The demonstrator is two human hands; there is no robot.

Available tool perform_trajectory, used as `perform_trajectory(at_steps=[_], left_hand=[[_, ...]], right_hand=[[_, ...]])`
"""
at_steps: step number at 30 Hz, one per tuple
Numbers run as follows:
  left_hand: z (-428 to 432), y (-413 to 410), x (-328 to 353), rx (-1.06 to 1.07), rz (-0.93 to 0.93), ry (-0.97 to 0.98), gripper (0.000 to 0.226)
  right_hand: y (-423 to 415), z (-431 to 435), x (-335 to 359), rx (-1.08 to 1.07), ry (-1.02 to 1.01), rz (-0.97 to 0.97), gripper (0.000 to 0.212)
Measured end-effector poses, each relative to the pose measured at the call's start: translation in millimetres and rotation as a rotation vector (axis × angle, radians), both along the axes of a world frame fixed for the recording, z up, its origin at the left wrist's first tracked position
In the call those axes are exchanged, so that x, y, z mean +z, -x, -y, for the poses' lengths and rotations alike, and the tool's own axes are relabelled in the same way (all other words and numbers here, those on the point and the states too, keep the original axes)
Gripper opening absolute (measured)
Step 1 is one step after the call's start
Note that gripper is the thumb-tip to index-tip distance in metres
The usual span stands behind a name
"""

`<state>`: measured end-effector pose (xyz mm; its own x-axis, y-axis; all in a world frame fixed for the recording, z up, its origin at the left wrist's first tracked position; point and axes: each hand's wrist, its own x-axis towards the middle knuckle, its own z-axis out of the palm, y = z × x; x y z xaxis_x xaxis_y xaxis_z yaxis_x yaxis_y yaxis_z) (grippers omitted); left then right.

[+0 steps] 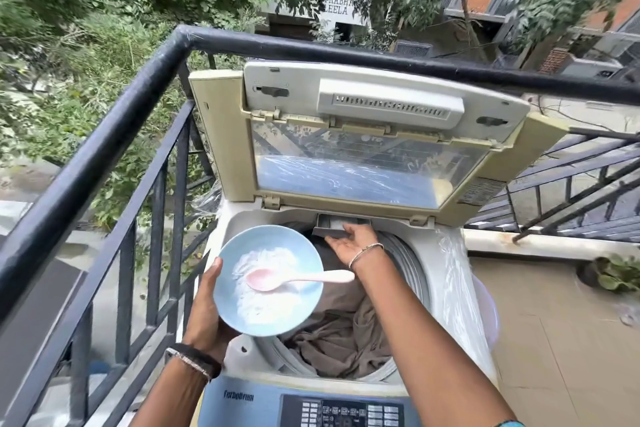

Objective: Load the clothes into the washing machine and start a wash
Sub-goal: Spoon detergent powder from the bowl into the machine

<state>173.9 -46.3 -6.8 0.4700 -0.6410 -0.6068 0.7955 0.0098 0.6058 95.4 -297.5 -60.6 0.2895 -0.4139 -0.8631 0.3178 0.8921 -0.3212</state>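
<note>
Washing machine (446, 270) on balcony, lid (363, 135) raised upright at machine's back. Brown clothes (346, 329) piled inside machine's drum. Left hand (207, 308) above machine's front-left rim, gripping pale blue bowl (242, 243) from below, thumb on rim. White powder (263, 302) in bowl; pink spoon (298, 278) lies in it, handle jutting past bowl's right edge. Right hand (353, 243) at machine's back rim, fingers hooked over front of grey detergent drawer (332, 222). Control panel (346, 412) at machine's front edge. Dark railing (104, 149) left of and behind machine.
</note>
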Motion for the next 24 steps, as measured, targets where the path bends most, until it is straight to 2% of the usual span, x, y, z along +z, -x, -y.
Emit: perform_trajectory(at_steps=[3, 7, 13, 17, 21, 24], left_hand=[[1.6, -6.0, -0.9, -0.011, 0.015, -0.011, 0.046], [2.6, -10.9, -1.3, -0.001, 0.009, -0.034, 0.045], [5.6, -11.6, -3.1, -0.045, 0.01, -0.018, 0.045], [11.0, -6.7, -2.2, -0.075, 0.029, -0.023, 0.044], [22.5, 7.5, -1.2, -0.111, 0.001, -0.033, 0.055], [38.6, 27.4, 2.6, -0.161, 0.03, -0.012, 0.045]], right_hand=[[-9.6, 9.0, 1.5, -0.013, 0.039, 0.007, 0.03], [-18.7, 19.4, 7.4, -0.026, 0.039, 0.004, 0.018], [-8.9, 18.5, 0.9, 0.036, 0.067, 0.025, 0.019], [18.2, 6.7, -1.7, 0.109, 0.128, -0.046, 0.04], [61.0, -14.2, -5.3, 0.28, 0.141, -0.068, 0.043], [107.4, -27.4, -3.9, 0.3, 0.197, -0.018, 0.042]])
